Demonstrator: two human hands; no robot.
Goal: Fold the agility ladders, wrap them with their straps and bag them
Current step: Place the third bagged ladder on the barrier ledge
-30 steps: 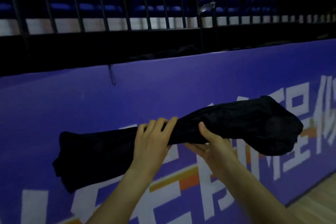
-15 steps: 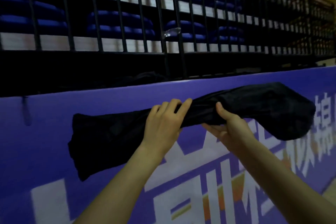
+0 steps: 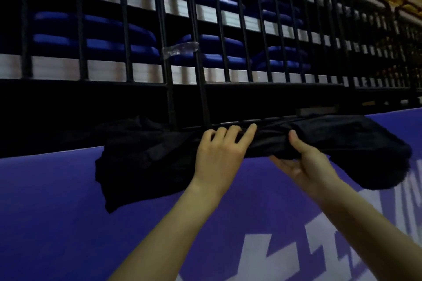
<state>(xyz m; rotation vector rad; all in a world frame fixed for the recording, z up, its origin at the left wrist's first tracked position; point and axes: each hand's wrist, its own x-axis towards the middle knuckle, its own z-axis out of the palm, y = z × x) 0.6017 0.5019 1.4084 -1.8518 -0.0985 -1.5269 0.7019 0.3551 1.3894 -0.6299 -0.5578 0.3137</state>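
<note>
Black bag [image 3: 146, 162]: a long fabric bundle held level at the purple barrier's [image 3: 57, 212] top edge, loose end sagging left of the hands.
Left hand [image 3: 219, 157]: fingers curled over the bundle's middle, gripping from above.
Right hand [image 3: 303, 162]: just beside it, palm cupped beneath, thumb pressed on top.
Railing [image 3: 201, 52]: black bars directly above both hands, blue seats behind.
Advice: likely best to keep both grips until the bundle's weight rests fully on the ledge.
</note>
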